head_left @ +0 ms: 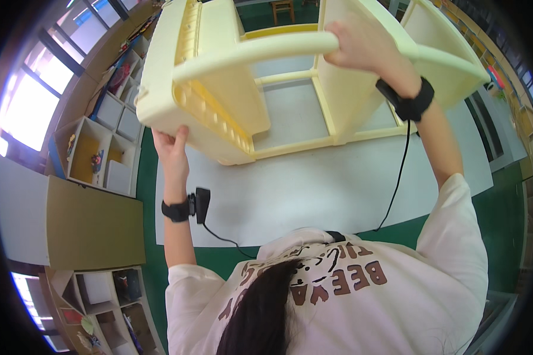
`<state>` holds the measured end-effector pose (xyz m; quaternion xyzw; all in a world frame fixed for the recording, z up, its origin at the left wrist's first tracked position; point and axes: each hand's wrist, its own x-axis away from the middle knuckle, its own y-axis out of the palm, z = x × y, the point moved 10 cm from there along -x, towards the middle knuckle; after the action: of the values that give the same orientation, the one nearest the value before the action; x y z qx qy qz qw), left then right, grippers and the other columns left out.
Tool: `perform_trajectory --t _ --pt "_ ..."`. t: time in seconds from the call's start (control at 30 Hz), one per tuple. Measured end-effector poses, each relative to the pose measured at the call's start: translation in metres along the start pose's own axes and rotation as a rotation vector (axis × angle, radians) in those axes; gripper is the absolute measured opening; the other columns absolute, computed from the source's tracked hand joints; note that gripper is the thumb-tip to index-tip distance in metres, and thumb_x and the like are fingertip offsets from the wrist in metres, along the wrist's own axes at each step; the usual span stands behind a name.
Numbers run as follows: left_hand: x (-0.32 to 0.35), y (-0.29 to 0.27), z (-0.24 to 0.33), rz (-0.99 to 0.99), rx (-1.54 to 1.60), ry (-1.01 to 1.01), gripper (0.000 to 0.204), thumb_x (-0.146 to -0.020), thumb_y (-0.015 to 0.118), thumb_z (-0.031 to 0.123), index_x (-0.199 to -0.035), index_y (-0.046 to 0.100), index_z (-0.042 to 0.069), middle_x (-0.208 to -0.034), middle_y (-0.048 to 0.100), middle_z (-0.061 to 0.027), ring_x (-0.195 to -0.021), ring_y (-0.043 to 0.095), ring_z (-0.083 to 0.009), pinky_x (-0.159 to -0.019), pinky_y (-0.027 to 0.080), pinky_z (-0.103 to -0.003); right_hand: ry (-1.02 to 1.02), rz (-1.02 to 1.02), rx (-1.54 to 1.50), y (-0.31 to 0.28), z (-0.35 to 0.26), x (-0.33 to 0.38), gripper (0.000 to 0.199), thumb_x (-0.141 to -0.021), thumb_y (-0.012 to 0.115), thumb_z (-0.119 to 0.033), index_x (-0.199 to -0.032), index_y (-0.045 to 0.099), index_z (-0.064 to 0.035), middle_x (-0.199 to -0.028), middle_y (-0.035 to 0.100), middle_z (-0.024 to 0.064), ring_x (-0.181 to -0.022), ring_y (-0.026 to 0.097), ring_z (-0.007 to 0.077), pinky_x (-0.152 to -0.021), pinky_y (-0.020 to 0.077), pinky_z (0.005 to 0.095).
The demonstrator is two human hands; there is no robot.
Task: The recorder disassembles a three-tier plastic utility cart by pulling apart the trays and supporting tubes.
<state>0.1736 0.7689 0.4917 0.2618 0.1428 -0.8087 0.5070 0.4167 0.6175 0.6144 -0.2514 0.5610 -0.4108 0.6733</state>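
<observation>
A large cream plastic rack (290, 142) with round posts and several flat panels lies on its side on a white tabletop (284, 195). My right hand (361, 44) is wrapped round its upper post, slightly blurred. At the rack's left end, my left hand (172, 151) grips the lower edge of the end panel, thumb on the near face and the other fingers partly hidden. Yellow ribbing (216, 118) shows inside that end. Each wrist wears a black band, the left one (176, 212) and the right one (414, 100), both with thin black cables.
Cubby shelves (92, 154) with small items line the left side, beside a tan cabinet panel (95, 222). More cubbies (109, 307) stand at the lower left. Green floor (151, 207) surrounds the table. A small wooden stool (283, 10) stands beyond the rack.
</observation>
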Motion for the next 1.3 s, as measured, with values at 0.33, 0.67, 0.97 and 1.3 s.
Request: perform_trajectory --t 0.33,0.67,0.97,1.3 --pt "-0.021 0.012 -0.022 -0.015 0.077 -0.014 0.048 -0.075 0.060 0.011 -0.113 0.033 0.001 -0.107 0.047 -0.0080 -0.099 0.045 -0.0155 -0.085 0.034 -0.028 0.012 -0.101 -0.087 0.031 0.008 -0.017 0.026 -0.053 0.059 -0.023 -0.066 0.058 -0.0008 -0.070 0.057 0.0172 -0.059 0.055 0.0310 -0.054 0.0444 0.0382" --pt "0.023 0.004 -0.110 -0.046 -0.136 -0.255 0.039 -0.076 0.059 0.012 -0.108 0.039 0.000 -0.102 0.050 -0.0091 -0.094 0.046 -0.0140 -0.082 0.035 -0.027 -0.128 0.005 -0.733 0.240 -0.152 0.083 0.040 -0.065 0.063 -0.033 -0.087 0.049 -0.0028 -0.085 0.052 0.0106 -0.082 0.050 0.0267 -0.071 0.0410 0.0326" --pt "0.040 -0.001 -0.130 0.037 -0.098 -0.271 0.033 -0.079 0.053 0.009 -0.108 0.040 0.000 -0.097 0.051 -0.0063 -0.090 0.047 -0.0124 -0.081 0.035 -0.025 -0.084 -0.756 -0.855 0.391 -0.209 0.116 0.053 -0.066 0.058 -0.047 -0.085 0.051 0.0017 -0.083 0.055 0.0176 -0.079 0.053 0.0312 -0.070 0.0423 0.0379" --pt "0.048 -0.014 -0.130 0.010 -0.591 -0.116 0.046 -0.067 0.068 0.014 -0.105 0.047 0.000 -0.121 0.021 -0.0070 -0.108 0.031 -0.0184 -0.090 0.027 -0.029 -0.104 -0.673 -0.856 0.381 -0.216 0.108 0.051 -0.071 0.053 -0.046 -0.077 0.048 0.0045 -0.072 0.055 0.0200 -0.072 0.053 0.0341 -0.066 0.0421 0.0389"
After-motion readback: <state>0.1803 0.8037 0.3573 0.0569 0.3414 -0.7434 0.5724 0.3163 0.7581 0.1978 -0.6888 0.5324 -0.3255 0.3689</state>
